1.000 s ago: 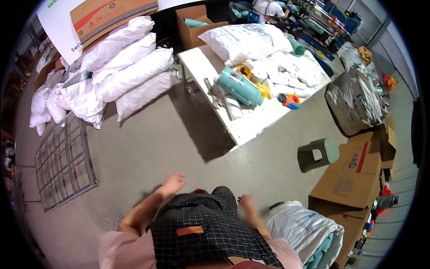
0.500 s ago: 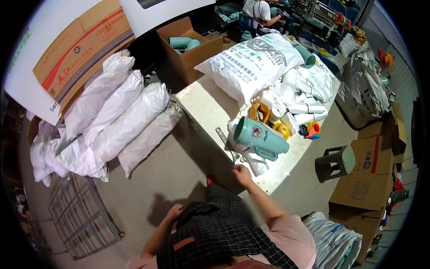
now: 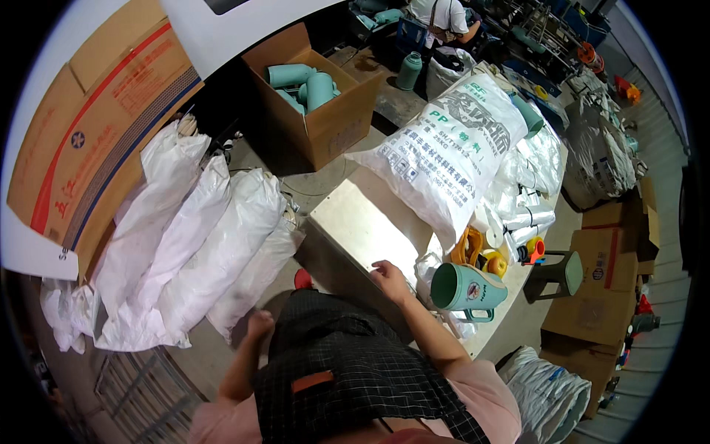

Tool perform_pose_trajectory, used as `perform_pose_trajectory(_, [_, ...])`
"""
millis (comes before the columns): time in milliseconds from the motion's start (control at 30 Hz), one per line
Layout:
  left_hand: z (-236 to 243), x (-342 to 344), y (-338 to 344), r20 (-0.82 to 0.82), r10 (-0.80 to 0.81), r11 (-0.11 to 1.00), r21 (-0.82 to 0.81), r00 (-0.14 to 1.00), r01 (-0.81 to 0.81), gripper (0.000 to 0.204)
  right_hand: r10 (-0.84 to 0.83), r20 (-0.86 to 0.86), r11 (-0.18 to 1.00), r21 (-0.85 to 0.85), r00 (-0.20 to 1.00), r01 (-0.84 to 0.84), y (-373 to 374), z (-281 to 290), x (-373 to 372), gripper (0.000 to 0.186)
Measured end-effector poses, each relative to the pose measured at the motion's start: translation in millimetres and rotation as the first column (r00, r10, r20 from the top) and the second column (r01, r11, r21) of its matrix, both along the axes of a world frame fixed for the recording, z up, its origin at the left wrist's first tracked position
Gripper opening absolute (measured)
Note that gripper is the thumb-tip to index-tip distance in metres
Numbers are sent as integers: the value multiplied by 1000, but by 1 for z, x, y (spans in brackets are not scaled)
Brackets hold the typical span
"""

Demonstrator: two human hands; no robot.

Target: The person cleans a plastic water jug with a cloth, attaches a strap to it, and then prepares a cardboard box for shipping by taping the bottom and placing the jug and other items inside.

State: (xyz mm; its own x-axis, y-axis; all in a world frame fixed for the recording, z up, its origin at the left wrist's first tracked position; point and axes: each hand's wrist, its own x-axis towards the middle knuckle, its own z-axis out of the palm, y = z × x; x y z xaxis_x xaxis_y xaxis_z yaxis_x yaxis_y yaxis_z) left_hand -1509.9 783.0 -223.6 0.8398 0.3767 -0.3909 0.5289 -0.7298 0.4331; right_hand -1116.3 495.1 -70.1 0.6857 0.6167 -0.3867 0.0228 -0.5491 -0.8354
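Observation:
My right hand [image 3: 390, 282] is over the near left edge of the white table [image 3: 347, 222], its fingers apart and nothing seen in them. Just right of it a pale green jug body [image 3: 471, 290] with a handle lies on its side, its open mouth facing left. Crumpled clear plastic [image 3: 429, 266] is beside the jug. My left hand [image 3: 259, 324] hangs low by my apron, loosely curled and slightly blurred, with nothing visible in it. Behind the jug are a roll of orange-brown tape [image 3: 467, 246] and a yellow roll [image 3: 495, 264].
A full white sack [image 3: 451, 148] lies across the table. Beyond the table's left side, a cardboard box [image 3: 344, 118] holds several green jug parts. Long white sacks [image 3: 214, 244] lie at left, near a metal rack [image 3: 144, 392]. A stool [image 3: 555, 277] stands right; a co-worker [image 3: 444, 18] sits far back.
My view has shifted forward and left toward the box. My right hand has moved along the table edge, away from the jug's handle side; my left hand stays low.

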Motion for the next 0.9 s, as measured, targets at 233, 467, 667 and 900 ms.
perform_pose_trajectory(233, [69, 174, 175, 125, 492, 830, -366, 862, -421, 19, -496, 1, 855, 178, 868, 488, -2, 7, 38, 28])
perform_pose_trajectory(467, [98, 302, 148, -100, 354, 553, -780, 930, -295, 30, -744, 214, 666, 157, 633, 729, 15, 20, 110, 45])
perform_pose_trajectory(667, [90, 400, 168, 5, 69, 692, -720, 998, -44, 31, -623, 632, 647, 84, 462, 758, 37, 32, 158, 64])
perform_pose_trajectory(900, [27, 513, 293, 348, -277, 959, 49, 896, 278, 38, -483, 781, 707, 82, 396, 702, 162, 59, 250, 67])
